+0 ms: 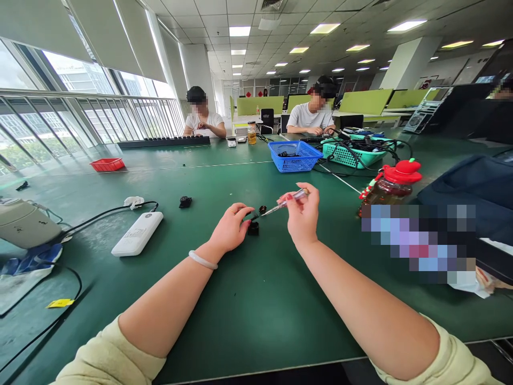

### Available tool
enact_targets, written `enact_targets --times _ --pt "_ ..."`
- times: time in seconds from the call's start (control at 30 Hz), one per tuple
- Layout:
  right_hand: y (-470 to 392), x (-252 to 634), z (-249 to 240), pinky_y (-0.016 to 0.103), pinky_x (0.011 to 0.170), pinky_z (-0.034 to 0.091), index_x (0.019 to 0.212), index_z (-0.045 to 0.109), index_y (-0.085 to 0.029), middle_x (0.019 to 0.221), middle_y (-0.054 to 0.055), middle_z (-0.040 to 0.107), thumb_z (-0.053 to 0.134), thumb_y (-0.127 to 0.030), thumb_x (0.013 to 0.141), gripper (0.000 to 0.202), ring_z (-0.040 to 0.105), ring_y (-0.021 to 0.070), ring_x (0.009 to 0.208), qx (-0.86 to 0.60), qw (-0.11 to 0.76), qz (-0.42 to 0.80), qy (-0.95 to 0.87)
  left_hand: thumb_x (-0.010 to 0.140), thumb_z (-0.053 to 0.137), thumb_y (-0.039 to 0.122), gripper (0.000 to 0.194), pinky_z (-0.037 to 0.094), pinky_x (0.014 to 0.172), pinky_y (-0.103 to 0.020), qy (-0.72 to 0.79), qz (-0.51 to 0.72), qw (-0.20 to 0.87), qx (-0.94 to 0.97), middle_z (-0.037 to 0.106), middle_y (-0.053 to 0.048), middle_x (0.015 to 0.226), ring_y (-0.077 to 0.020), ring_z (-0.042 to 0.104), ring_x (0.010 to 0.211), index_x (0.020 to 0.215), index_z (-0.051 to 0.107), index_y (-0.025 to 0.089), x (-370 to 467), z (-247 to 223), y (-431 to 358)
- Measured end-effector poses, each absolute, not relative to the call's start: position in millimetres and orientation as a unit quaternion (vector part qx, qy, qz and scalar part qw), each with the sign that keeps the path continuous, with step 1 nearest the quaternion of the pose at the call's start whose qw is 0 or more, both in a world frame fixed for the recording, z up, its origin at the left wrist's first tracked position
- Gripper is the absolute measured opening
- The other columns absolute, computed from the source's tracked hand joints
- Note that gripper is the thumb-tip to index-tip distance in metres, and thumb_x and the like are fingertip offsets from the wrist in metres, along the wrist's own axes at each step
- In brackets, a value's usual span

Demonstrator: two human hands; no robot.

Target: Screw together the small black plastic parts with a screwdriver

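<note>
My right hand (pixel 303 216) is closed around a screwdriver (pixel 298 194) with a clear handle, its metal shaft pointing down and left. My left hand (pixel 232 229) pinches a small dark part (pixel 254 217) between thumb and fingertips, close to the screwdriver's tip. Just below those fingertips a small black block (pixel 253 229) rests on the green table (pixel 256 299). Another small dark round piece (pixel 262 209) lies beside the tip. Whether the tip touches any of these pieces is too small to tell.
A white power bank (pixel 137 233) with a black cable and a black piece (pixel 185 202) lie left. Beyond are a red tray (pixel 107 164), blue basket (pixel 295 156) and green basket (pixel 350 155). A red-lidded bottle (pixel 395 182) stands right. Two people sit across the table.
</note>
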State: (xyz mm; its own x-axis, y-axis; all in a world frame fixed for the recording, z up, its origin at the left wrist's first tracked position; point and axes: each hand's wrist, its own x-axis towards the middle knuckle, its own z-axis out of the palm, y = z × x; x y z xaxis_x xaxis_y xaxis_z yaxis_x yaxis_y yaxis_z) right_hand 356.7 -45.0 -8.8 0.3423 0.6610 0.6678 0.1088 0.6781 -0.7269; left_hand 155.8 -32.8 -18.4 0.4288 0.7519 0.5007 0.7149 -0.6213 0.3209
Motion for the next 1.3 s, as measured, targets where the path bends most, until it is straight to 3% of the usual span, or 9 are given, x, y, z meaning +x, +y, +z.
enact_targets --times 0.17,0.43,0.57,0.67,0.77,1.0,1.2,1.3 --pt "-30.4 370.5 -18.8 0.036 0.075 0.057 0.102 0.046 -0.025 0.087 0.003 0.069 0.060 -0.038 0.085 0.026 0.070 0.0184 0.077 -0.472 0.705 0.127 -0.514 0.088 0.047 0.020 0.035 0.050 0.101 -0.044 0.543 0.219 -0.054 0.809 0.053 -0.013 0.136 -0.0285 0.058 0.112 0.113 0.072 0.019 155.7 -15.7 -37.2" --pt "-19.1 368.8 -29.9 0.038 0.076 0.057 0.086 0.046 -0.025 0.094 0.007 0.074 0.059 -0.034 0.082 0.016 0.071 0.0215 0.082 -0.517 0.642 0.157 -0.545 0.087 0.043 0.025 0.037 0.051 0.098 -0.038 0.552 0.182 0.002 0.814 0.067 -0.010 0.120 -0.0277 0.060 0.110 0.092 0.079 0.019 158.5 -11.8 -41.6" --pt "-17.2 365.9 -32.3 0.038 0.075 0.056 0.085 0.046 -0.025 0.093 0.006 0.074 0.058 -0.035 0.083 0.016 0.071 0.0220 0.082 -0.511 0.621 0.182 -0.565 0.093 0.041 0.042 0.043 0.048 0.097 -0.045 0.549 0.194 -0.011 0.813 0.069 -0.011 0.113 -0.0301 0.060 0.107 0.113 0.072 0.020 163.7 -9.4 -43.4" --pt "-20.6 363.9 -30.7 0.039 0.077 0.056 0.087 0.045 -0.025 0.087 0.005 0.073 0.058 -0.034 0.081 0.017 0.071 0.0216 0.079 -0.497 0.623 0.204 -0.569 0.094 0.041 0.048 0.053 0.042 0.106 -0.047 0.502 0.195 0.013 0.843 0.064 -0.013 0.127 -0.0309 0.054 0.120 0.136 0.056 0.019 167.2 -9.8 -43.9" --pt "-25.3 361.9 -28.1 0.038 0.077 0.056 0.089 0.043 -0.025 0.082 0.003 0.069 0.057 -0.034 0.080 0.019 0.071 0.0214 0.077 -0.482 0.648 0.216 -0.549 0.094 0.044 0.048 0.060 0.036 0.113 -0.044 0.442 0.174 0.069 0.877 0.053 -0.013 0.143 -0.0286 0.045 0.133 0.145 0.044 0.018 170.0 -14.2 -42.1" --pt "-28.1 361.9 -24.2 0.038 0.074 0.055 0.093 0.042 -0.025 0.074 -0.001 0.066 0.054 -0.032 0.079 0.019 0.069 0.0200 0.071 -0.483 0.677 0.216 -0.512 0.092 0.043 0.026 0.042 0.035 0.116 -0.042 0.427 0.165 0.087 0.885 0.054 -0.011 0.141 -0.0251 0.047 0.133 0.131 0.057 0.018 171.3 -25.3 -35.2" --pt "-27.5 367.4 -22.6 0.038 0.075 0.054 0.094 0.042 -0.025 0.074 -0.001 0.067 0.053 -0.031 0.078 0.020 0.068 0.0200 0.071 -0.487 0.680 0.223 -0.501 0.078 0.044 0.012 0.037 0.039 0.114 -0.039 0.483 0.161 0.082 0.857 0.057 -0.009 0.135 -0.0241 0.053 0.127 0.106 0.068 0.020 153.0 -18.8 -33.7" --pt "-26.3 370.3 -24.4 0.037 0.073 0.054 0.096 0.042 -0.025 0.074 -0.001 0.067 0.053 -0.031 0.079 0.021 0.067 0.0192 0.069 -0.485 0.680 0.224 -0.503 0.074 0.043 0.009 0.040 0.039 0.114 -0.039 0.534 0.162 0.062 0.828 0.059 -0.009 0.133 -0.0247 0.053 0.126 0.103 0.069 0.019 128.4 -14.8 -27.1"
